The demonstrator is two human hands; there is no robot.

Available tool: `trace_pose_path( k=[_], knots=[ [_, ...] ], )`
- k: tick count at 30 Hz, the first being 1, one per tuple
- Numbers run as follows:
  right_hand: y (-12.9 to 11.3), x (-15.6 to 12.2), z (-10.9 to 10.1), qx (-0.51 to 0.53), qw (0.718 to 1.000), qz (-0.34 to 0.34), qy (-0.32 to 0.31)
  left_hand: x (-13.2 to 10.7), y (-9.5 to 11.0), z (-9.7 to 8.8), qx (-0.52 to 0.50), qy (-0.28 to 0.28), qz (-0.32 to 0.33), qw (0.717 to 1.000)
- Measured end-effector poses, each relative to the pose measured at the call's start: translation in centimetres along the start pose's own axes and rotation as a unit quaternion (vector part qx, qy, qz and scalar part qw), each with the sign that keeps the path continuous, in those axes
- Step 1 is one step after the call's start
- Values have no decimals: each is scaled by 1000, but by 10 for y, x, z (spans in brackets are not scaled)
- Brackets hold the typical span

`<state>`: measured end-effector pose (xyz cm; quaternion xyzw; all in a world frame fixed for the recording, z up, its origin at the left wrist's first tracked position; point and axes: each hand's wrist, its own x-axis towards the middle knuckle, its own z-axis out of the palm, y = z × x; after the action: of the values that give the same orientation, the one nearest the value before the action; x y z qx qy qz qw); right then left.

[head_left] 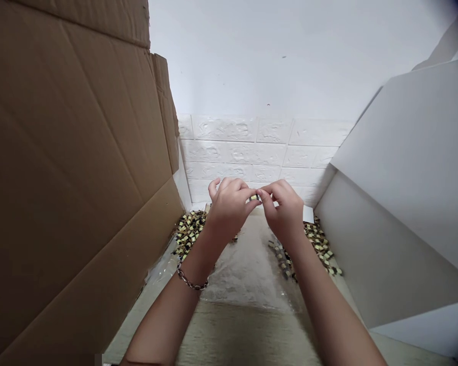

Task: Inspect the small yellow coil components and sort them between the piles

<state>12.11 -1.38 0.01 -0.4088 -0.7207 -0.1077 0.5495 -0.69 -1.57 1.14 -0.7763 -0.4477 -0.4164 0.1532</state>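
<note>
My left hand (229, 206), with a chain bracelet on its wrist, pinches a small yellow-and-black part (254, 197) between thumb and index finger. My right hand (286, 208) is closed at the right end of the same part, its thumb and index finger pressed together there. Fingertips cover much of the part, so its exact kind cannot be made out. Similar pieces lie in a left pile (191, 231) beyond my left forearm. A right pile (320, 244) of them spreads beside my right forearm.
Under my hands a clear plastic sheet or bag (240, 277) lies on the pale tabletop (248, 330). Tall brown cardboard (80, 152) walls off the left side. White panels (400, 152) stand at the right, and a white brick-patterned wall (236, 152) closes the back.
</note>
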Motion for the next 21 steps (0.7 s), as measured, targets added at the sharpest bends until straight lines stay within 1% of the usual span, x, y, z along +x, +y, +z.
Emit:
trace_pose_path(
  k=[3, 6, 9, 12, 15, 18, 20, 21],
  knots=[
    [1, -3, 7, -5, 1000, -21, 1, 1, -4, 2, -8, -7, -9, 1000],
    [3, -5, 12, -36, 998, -60, 1, 2, -8, 3, -8, -11, -9, 1000],
    [5, -6, 14, -76, 993, -93, -8, 2, -10, 4, -2, -8, -7, 1000],
    [4, -6, 14, -76, 991, -110, -23, 1, -12, 6, 2, -11, -7, 1000],
    [-1, -4, 11, -33, 993, -108, -25, 2, -12, 7, -8, -9, -16, 1000],
    [-10, 1, -2, 72, 993, -84, -28, 4, -12, 6, -25, -5, -46, 999],
    [-13, 5, -16, 162, 985, -42, -42, 6, -12, 4, -72, -14, -80, 994],
    [-13, 7, -24, 194, 980, -13, -40, 7, -12, 3, -121, -22, -98, 988]
  ],
)
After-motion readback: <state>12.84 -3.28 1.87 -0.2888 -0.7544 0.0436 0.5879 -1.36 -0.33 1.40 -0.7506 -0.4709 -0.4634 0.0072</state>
